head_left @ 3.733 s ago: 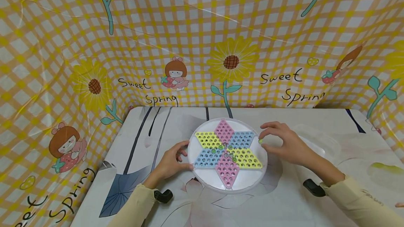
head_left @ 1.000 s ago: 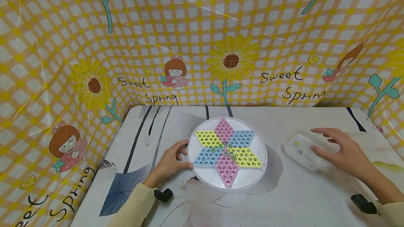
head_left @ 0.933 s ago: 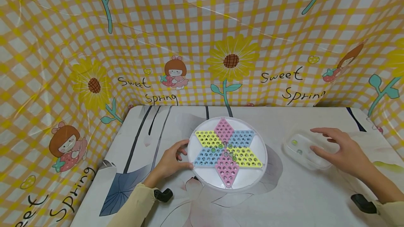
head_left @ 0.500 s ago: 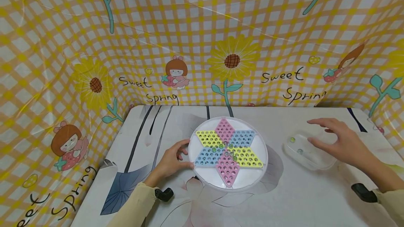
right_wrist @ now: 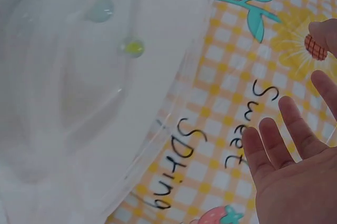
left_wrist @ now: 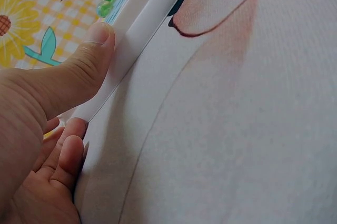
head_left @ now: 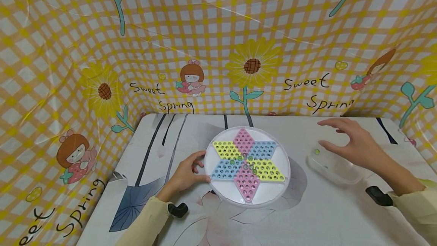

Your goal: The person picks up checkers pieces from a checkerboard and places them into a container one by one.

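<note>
In the head view, a round white Chinese checkers board [head_left: 273,193] with a pink, yellow and blue star lies on the table. Several green and clear marbles [head_left: 255,171] sit around its middle. My left hand [head_left: 186,174] grips the board's left rim; in the left wrist view its thumb [left_wrist: 87,58] lies on the rim, with the other fingers curled against the side. Over the clear plastic box [head_left: 345,177] hovers my right hand [head_left: 358,143], thumb and fingers spread apart, holding nothing. A yellow-green marble [right_wrist: 132,48] and a pale bluish marble [right_wrist: 101,10] lie inside that box.
The table [head_left: 307,219] wears a white cover with printed flowers and dark stems. A yellow checked cloth [head_left: 205,18] with sunflowers hangs behind and at the sides. Dark straps [head_left: 178,210] sit on both wrists.
Earlier, my right hand pinched a yellow-green marble beside the board. It moved right to the box, where a yellow-green marble rolled, and has since risen a little up and left. The left hand stayed put.
</note>
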Motion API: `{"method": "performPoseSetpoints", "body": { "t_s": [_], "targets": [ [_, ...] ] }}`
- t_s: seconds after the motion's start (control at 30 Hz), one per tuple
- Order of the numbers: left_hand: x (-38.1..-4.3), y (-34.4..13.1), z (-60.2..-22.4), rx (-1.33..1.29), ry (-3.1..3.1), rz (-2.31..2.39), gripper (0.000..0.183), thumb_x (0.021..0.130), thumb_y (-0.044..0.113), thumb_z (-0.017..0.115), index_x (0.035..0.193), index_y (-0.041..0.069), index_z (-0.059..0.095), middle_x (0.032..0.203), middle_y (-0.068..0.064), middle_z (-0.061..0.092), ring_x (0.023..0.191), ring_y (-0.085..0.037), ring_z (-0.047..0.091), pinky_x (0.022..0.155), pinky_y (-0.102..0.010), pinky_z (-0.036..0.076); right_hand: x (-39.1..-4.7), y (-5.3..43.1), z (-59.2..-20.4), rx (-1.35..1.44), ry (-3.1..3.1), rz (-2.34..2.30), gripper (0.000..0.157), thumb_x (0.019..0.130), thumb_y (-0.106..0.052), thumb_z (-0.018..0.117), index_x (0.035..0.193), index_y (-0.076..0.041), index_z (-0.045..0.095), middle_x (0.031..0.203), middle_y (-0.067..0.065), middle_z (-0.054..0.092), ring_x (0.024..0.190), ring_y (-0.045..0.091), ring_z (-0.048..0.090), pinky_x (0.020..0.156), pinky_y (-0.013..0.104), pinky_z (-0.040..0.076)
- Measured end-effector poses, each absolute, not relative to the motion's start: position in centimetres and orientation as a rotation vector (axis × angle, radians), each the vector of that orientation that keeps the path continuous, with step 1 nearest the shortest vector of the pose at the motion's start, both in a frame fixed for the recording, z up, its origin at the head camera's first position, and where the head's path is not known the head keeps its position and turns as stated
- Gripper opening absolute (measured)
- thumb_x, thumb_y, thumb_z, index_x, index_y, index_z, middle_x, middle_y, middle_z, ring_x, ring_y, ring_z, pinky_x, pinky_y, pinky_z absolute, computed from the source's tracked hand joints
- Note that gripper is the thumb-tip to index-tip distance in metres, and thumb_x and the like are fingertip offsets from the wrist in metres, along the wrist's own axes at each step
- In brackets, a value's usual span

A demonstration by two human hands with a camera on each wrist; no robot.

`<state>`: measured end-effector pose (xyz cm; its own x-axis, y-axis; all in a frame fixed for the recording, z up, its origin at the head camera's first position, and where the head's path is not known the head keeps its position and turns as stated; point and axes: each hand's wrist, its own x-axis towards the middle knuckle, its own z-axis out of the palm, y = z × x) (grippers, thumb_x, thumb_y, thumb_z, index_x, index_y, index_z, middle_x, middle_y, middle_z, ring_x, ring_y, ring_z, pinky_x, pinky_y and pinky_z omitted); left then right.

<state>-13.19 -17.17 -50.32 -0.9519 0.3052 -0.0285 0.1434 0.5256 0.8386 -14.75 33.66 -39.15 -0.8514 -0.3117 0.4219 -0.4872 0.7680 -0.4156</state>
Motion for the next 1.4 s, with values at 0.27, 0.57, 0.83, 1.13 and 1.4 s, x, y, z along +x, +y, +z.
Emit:
{"method": "performPoseSetpoints", "body": {
  "t_s": [0.27, 0.57, 0.83, 1.13, 1.4],
  "targets": [
    [-13.3, -17.1, -50.3, 0.377, 2.583, 1.4, 0.092, 0.072, 0.023, 0.095, 0.152, 0.016, 0.049, 0.106, -0.001, 0.061, 0.085, -0.017, 0.054, 0.076, -0.03, 0.046, -15.6, 31.5, -38.7, 0.693, -2.582, 0.792, 0.062, 0.072, -0.004, 0.092, 0.128, -0.016, 0.068, 0.13, 0.006, 0.064, 0.115, 0.006, 0.048, 0.091, 0.003, 0.033],
    [-13.2, -17.2, -50.2, 0.379, 2.579, 1.411, 0.092, 0.072, 0.022, 0.096, 0.151, 0.016, 0.049, 0.106, -0.001, 0.061, 0.085, -0.017, 0.054, 0.076, -0.03, 0.047, -16.3, 29.2, -38.2, 0.754, -2.576, 0.796, 0.058, 0.073, -0.006, 0.092, 0.126, -0.011, 0.069, 0.124, 0.004, 0.066, 0.113, 0.012, 0.049, 0.09, 0.006, 0.036],
    [-13.2, -17.2, -50.2, 0.386, 2.589, 1.4, 0.092, 0.072, 0.023, 0.095, 0.152, 0.016, 0.049, 0.107, -0.001, 0.061, 0.086, -0.017, 0.055, 0.077, -0.03, 0.048, -17.1, 27.0, -38.2, 0.783, -2.612, 0.832, 0.056, 0.078, -0.013, 0.09, 0.129, -0.015, 0.067, 0.129, 0.006, 0.064, 0.115, 0.023, 0.054, 0.089, 0.018, 0.044],
    [-13.2, -17.3, -50.1, 0.39, 2.589, 1.39, 0.092, 0.073, 0.021, 0.095, 0.152, 0.016, 0.048, 0.107, -0.002, 0.062, 0.085, -0.017, 0.054, 0.077, -0.03, 0.047, -18.1, 24.1, -39.6, 0.883, -2.666, 0.928, 0.051, 0.083, -0.016, 0.087, 0.13, -0.014, 0.066, 0.133, 0.01, 0.06, 0.119, 0.029, 0.052, 0.089, 0.055, 0.051],
    [-13.2, -17.2, -50.2, 0.381, 2.577, 1.403, 0.092, 0.073, 0.022, 0.095, 0.152, 0.016, 0.048, 0.107, -0.002, 0.061, 0.086, -0.017, 0.054, 0.077, -0.03, 0.047, -18.6, 22.1, -40.6, 0.894, -2.778, 1.059, 0.048, 0.088, -0.022, 0.083, 0.133, -0.015, 0.065, 0.14, 0.014, 0.056, 0.124, 0.038, 0.051, 0.096, 0.061, 0.048]
  ]
}}
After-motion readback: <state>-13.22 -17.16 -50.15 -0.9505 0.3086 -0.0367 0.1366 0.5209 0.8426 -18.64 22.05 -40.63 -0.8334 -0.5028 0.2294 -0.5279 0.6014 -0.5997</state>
